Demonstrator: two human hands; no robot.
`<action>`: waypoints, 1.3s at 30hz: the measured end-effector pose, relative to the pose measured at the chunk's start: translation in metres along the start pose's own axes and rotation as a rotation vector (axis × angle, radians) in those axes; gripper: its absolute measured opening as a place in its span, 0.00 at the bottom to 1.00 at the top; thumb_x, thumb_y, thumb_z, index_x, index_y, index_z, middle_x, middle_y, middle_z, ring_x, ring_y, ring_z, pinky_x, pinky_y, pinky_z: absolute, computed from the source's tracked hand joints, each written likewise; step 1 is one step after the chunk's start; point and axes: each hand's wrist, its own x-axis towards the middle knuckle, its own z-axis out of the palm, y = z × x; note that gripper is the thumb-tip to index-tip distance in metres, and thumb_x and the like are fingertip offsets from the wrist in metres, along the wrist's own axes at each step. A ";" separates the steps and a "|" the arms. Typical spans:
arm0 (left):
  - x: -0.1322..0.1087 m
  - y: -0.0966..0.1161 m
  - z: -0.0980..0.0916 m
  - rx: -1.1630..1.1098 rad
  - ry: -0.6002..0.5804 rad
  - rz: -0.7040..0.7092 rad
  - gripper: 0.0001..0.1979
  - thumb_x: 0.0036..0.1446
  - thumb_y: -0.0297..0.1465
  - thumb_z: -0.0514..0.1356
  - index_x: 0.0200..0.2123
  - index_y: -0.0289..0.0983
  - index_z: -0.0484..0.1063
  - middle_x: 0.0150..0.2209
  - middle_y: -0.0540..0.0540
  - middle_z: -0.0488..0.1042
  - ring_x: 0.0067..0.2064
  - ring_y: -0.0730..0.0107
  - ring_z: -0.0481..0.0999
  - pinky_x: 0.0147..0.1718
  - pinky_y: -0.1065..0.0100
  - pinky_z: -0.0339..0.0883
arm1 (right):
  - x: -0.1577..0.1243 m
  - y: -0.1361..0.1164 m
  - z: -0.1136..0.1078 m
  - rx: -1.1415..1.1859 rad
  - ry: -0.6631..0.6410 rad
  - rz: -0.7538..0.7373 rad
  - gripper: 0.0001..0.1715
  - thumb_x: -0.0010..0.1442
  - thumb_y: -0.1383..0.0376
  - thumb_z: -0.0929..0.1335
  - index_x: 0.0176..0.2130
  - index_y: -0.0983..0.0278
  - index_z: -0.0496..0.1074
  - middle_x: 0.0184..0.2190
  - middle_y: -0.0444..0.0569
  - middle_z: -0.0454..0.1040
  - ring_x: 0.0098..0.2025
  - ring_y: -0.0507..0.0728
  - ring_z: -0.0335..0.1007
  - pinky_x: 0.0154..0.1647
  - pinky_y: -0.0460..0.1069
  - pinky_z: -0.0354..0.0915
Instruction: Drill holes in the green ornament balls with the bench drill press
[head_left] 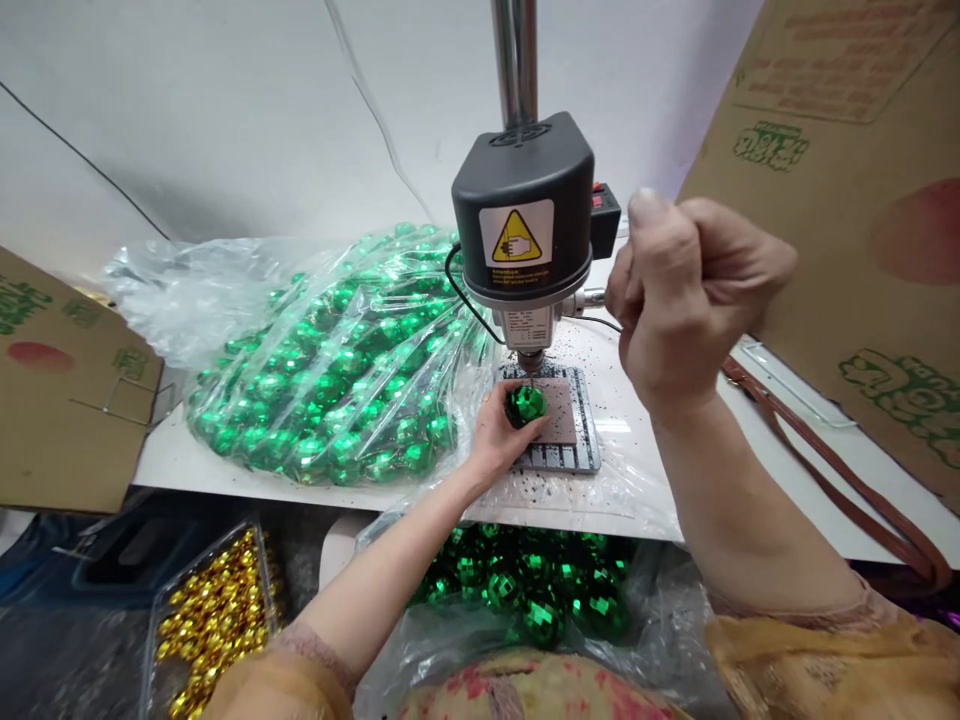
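Observation:
My left hand is closed round a shiny green faceted ball. It keeps the ball on a brown pad over the slotted metal base of a small bench drill press. Just above the ball, the chuck comes down, and the bit's tip looks close to or in the ball; I cannot tell which. On the right, my right hand is raised in a closed grip beside the motor housing. The drill press's feed lever runs into that grip, and its end is hidden by the fingers.
A clear plastic bag of green balls lies left of the drill. More green balls sit in plastic below the table edge. A tub of gold balls is lower left. Cardboard boxes flank both sides; a brown strap lies right.

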 end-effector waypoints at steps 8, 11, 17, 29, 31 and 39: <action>-0.071 0.037 -0.076 0.456 -0.830 0.265 0.26 0.48 0.53 0.68 0.38 0.39 0.69 0.34 0.46 0.74 0.37 0.58 0.74 0.35 0.63 0.64 | 0.003 -0.001 0.000 -0.049 -0.026 0.008 0.28 0.65 0.68 0.66 0.17 0.62 0.52 0.14 0.38 0.51 0.16 0.44 0.48 0.19 0.47 0.47; -0.066 0.038 -0.081 0.363 -0.790 0.308 0.18 0.62 0.48 0.59 0.43 0.40 0.69 0.40 0.43 0.75 0.42 0.58 0.74 0.40 0.63 0.66 | 0.002 -0.002 0.003 0.034 0.010 0.010 0.27 0.63 0.72 0.66 0.17 0.63 0.54 0.13 0.37 0.50 0.15 0.44 0.49 0.20 0.47 0.46; 0.010 -0.006 -0.047 0.243 -0.422 0.311 0.05 0.62 0.25 0.53 0.39 0.40 0.67 0.37 0.43 0.71 0.42 0.58 0.71 0.46 0.58 0.65 | 0.001 -0.003 0.003 0.034 0.007 0.033 0.28 0.63 0.65 0.68 0.17 0.62 0.53 0.14 0.38 0.50 0.16 0.44 0.49 0.20 0.47 0.46; 0.113 -0.066 -0.050 0.452 -0.068 0.087 0.16 0.52 0.20 0.60 0.44 0.39 0.72 0.43 0.40 0.74 0.49 0.50 0.71 0.52 0.54 0.64 | -0.001 -0.002 0.002 -0.041 0.034 0.031 0.28 0.63 0.64 0.68 0.16 0.61 0.55 0.13 0.40 0.52 0.16 0.48 0.49 0.19 0.51 0.45; 0.123 -0.072 -0.046 0.461 -0.064 0.087 0.16 0.50 0.20 0.63 0.42 0.39 0.74 0.46 0.38 0.73 0.54 0.45 0.69 0.55 0.50 0.61 | -0.002 -0.002 0.001 -0.068 0.031 0.044 0.28 0.63 0.63 0.67 0.17 0.61 0.55 0.13 0.41 0.52 0.16 0.49 0.49 0.19 0.52 0.46; 0.139 -0.081 -0.039 0.428 -0.086 0.097 0.17 0.50 0.18 0.61 0.43 0.38 0.75 0.45 0.39 0.73 0.53 0.49 0.72 0.55 0.54 0.63 | -0.002 -0.002 0.001 -0.033 0.030 0.039 0.27 0.63 0.66 0.67 0.17 0.61 0.53 0.13 0.40 0.50 0.16 0.48 0.49 0.18 0.51 0.46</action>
